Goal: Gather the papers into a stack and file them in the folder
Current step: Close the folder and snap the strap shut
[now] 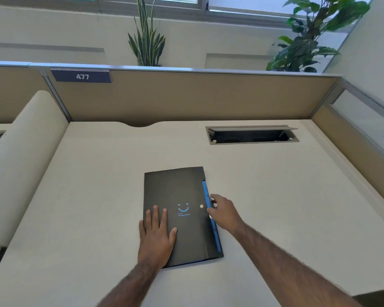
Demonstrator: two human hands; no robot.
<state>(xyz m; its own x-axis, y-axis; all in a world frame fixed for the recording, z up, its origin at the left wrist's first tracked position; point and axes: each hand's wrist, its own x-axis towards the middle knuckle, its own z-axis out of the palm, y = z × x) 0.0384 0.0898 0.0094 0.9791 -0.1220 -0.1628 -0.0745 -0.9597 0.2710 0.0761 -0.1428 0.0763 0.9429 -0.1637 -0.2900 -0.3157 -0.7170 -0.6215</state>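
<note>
Beneath the flat, open left hand [156,237] lies the closed black folder [177,196] on the worktop [75,207], its blue edge pinched by the right hand [223,212]; a lopsided pull could skew it or spill hidden papers.

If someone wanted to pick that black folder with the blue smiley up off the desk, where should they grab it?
Probably at the long right edge of the flat black card folder, coming from the right. That side shows the blue strip and looks like the opening edge, and the right hand is already there. The left hand lies flat on the cover near the left edge, pinning it to the pale desk.
</note>
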